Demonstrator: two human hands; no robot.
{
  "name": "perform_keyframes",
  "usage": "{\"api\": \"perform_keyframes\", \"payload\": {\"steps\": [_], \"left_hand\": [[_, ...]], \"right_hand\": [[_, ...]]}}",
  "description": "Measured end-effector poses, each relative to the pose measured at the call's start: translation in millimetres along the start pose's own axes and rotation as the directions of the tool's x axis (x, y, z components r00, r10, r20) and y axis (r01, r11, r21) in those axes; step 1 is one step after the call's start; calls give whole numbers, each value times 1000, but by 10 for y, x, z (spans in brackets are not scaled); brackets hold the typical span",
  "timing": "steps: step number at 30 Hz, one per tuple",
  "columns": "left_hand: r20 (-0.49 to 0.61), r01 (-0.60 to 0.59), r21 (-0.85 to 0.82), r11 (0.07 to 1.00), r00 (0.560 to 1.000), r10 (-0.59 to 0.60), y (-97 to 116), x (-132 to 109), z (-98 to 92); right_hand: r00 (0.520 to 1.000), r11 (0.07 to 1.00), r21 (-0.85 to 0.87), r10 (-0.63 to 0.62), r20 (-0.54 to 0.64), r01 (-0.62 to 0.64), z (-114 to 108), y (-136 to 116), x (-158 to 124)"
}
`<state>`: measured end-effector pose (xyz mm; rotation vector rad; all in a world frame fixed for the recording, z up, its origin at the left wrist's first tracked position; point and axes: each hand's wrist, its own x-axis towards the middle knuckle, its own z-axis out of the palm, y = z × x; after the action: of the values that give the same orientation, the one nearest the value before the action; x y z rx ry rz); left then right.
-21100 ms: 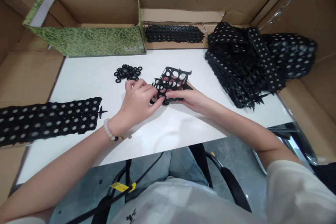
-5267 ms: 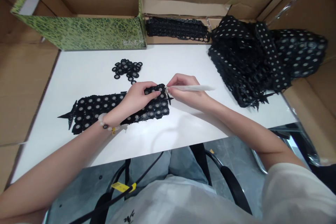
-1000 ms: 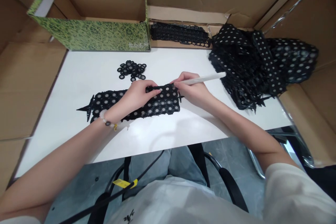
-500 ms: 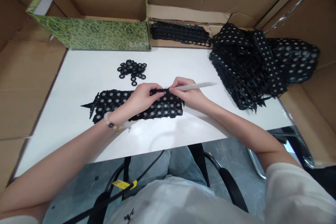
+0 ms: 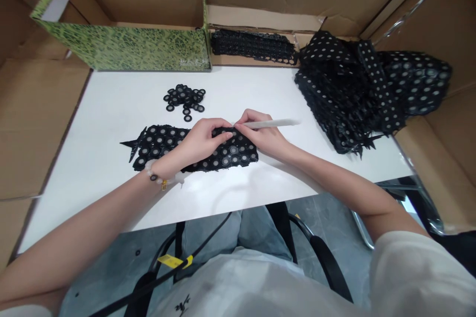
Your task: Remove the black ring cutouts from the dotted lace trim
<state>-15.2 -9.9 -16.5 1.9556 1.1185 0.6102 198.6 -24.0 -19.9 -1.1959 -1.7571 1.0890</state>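
Observation:
A black perforated strip (image 5: 238,154), set with several rows of round rings with grey centres, lies flat on the white table. My left hand (image 5: 203,141) rests palm-down on it with the fingers together, pressing it. My right hand (image 5: 262,137) pinches a slim white pointed stick (image 5: 269,123) whose tip touches the strip's top edge beside my left fingertips. Much of the strip's middle is hidden under my left hand. Just above the strip lies a small heap of loose black rings (image 5: 184,97).
A large pile of black dotted strips (image 5: 334,104) spills onto the table's right side. Behind the table stand a green patterned box (image 5: 122,51) and a dark folded strip (image 5: 253,46). Cardboard walls surround the white table (image 5: 92,119); my knees and a chair lie below.
The white stick has swung from pointing up-right to nearly level, and my right hand has shifted slightly left. The strip has shifted slightly left too.

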Motion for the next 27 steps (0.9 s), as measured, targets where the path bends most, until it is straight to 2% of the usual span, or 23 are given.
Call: {"api": "perform_keyframes", "payload": {"steps": [4,9,13,16,20,27], "left_hand": [[16,2,60,998,1000,-3,-16,12,-83],[-26,62,177,982,998,-58,-70,36,-186],[-25,50,127,991,999,-47,-56,21,-141],[-18,44,109,993,999,-43,-31,2,-89],[-20,32,129,991,999,-30,-24,1,-62],[-24,13,146,989,1000,-10,-34,16,-32]], "right_hand": [[1000,999,29,20,-10,-20,-33,28,27],[992,987,111,119,-38,-114,-146,39,84],[999,970,240,33,28,-39,-158,31,88],[998,985,171,-9,66,-2,-113,35,60],[999,1000,30,-2,46,0,-83,43,29],[999,1000,20,-2,47,1,-89,53,34]]}}
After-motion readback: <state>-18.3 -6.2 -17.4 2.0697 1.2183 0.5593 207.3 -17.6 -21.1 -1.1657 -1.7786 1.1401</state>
